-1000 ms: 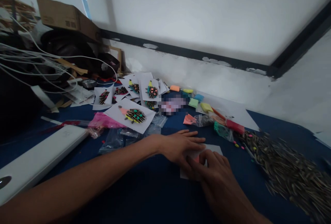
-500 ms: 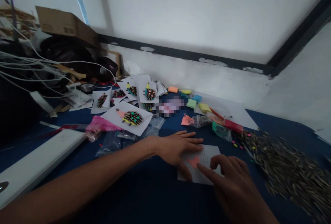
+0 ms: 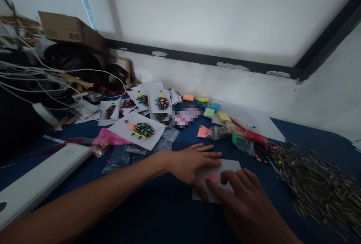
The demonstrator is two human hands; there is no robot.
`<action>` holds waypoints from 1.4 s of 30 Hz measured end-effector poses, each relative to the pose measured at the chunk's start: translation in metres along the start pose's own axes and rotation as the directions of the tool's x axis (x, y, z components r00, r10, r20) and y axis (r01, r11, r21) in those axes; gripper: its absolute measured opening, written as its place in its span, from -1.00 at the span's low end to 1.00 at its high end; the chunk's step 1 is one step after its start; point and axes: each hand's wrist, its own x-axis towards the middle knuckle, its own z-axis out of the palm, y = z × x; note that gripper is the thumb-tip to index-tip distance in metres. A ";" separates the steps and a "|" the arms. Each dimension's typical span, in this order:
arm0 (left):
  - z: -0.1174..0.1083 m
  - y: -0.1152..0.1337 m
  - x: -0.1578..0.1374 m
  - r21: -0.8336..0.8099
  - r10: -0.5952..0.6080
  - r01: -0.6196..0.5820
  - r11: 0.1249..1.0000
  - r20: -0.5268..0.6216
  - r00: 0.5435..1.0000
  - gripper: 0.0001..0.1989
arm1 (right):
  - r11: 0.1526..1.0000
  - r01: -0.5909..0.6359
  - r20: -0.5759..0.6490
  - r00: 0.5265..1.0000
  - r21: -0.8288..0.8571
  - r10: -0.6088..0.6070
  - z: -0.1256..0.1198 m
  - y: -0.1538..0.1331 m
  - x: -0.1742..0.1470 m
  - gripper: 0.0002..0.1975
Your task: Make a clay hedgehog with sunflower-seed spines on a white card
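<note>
Nearest us, the blue tabletop runs up to the paper sheet and, we judge, gives our wrists room to draw back. Our left hand lies across the sheet's left side, fingers spread, grasping nothing. Our right hand extends its index finger onto the coral patch, which lies on the sheet between both hands; its other fingers curl, and we cannot tell whether they hold anything. For an even patch, we should press lightly, work from the middle outward, and brace the sheet with the left palm. The seed pile limits travel rightward. Beyond the left forearm, plastic bags and a decorated card restrict reach; farther off, colored packets sit before the wall.
</note>
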 end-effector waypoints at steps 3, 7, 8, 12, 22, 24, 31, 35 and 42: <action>-0.001 0.001 0.000 -0.005 -0.012 0.012 1.000 0.012 1.000 -0.11 | 1.000 0.017 -0.038 0.999 -0.026 -0.018 -0.001 0.001 -0.001 -0.54; -0.002 0.002 -0.001 -0.006 -0.013 0.013 1.000 0.013 1.000 -0.11 | 0.998 0.054 -0.065 0.996 -0.013 -0.055 -0.005 0.003 -0.007 -0.57; -0.002 0.003 -0.001 -0.006 -0.012 0.012 1.000 0.013 1.000 -0.11 | 0.998 0.056 -0.060 0.997 -0.008 -0.057 -0.006 0.004 -0.009 -0.58; -0.001 0.002 0.000 -0.001 -0.011 0.011 1.000 0.005 1.000 -0.11 | 0.998 0.063 -0.014 0.998 -0.023 -0.063 -0.005 0.003 -0.013 -0.53; -0.001 0.001 0.000 -0.009 -0.013 0.013 1.000 0.016 1.000 -0.10 | 0.997 0.047 0.021 0.999 -0.065 -0.046 -0.002 0.005 -0.017 -0.55; -0.001 0.000 0.000 -0.010 -0.011 0.011 1.000 0.014 1.000 -0.09 | 0.998 0.038 0.009 0.999 -0.056 -0.038 -0.001 0.005 -0.017 -0.55; -0.001 0.001 0.000 -0.016 -0.014 0.014 1.000 0.012 1.000 -0.09 | 0.999 -0.016 -0.018 1.000 0.038 0.017 -0.008 0.007 -0.013 -0.54; -0.002 0.002 0.000 -0.013 -0.014 0.014 1.000 0.009 1.000 -0.09 | 0.999 -0.042 -0.069 0.997 0.028 0.043 -0.011 0.010 -0.012 -0.53; 0.000 0.001 0.000 -0.016 0.003 -0.003 1.000 -0.004 1.000 -0.10 | 0.998 -0.058 0.014 0.998 0.029 0.058 -0.006 0.006 -0.012 -0.54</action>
